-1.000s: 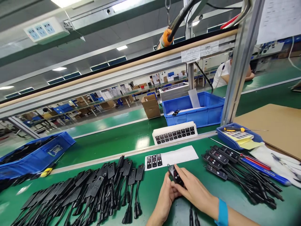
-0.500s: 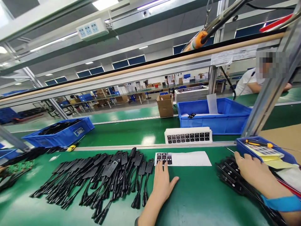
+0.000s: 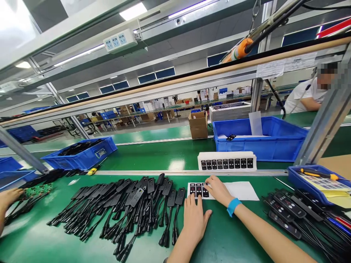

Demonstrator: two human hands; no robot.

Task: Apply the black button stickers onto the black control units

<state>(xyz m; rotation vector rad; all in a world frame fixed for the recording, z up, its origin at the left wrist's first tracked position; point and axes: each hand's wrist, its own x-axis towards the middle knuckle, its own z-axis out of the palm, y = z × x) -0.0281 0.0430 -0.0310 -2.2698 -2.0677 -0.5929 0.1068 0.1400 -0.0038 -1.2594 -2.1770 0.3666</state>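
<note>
A white label strip [image 3: 242,190] lies on the green table, with a few black labels [image 3: 199,189] at its left end. My left hand [image 3: 195,219] lies flat with fingers spread, its fingertips at the lower edge of those labels. Above it, my right hand [image 3: 218,190], with a blue band at the wrist, has its fingers bent together at the rightmost label; whether a label is between the fingertips is too small to tell. Left of my hands lie many black cabled devices [image 3: 137,197]. Another pile of black devices with labelled faces [image 3: 285,208] sits at the right.
A white stack with a row of black labels [image 3: 227,155] stands behind the strip. Blue bins [image 3: 260,146] stand farther back and at the left [image 3: 79,157]. A blue tray [image 3: 309,186] holds a screwdriver. Another person's hand [image 3: 12,197] touches green circuit boards at far left.
My right hand has moved left from the right-hand device pile to the labels on the strip. My left hand stays by the labels. The other person's hand has appeared at far left.
</note>
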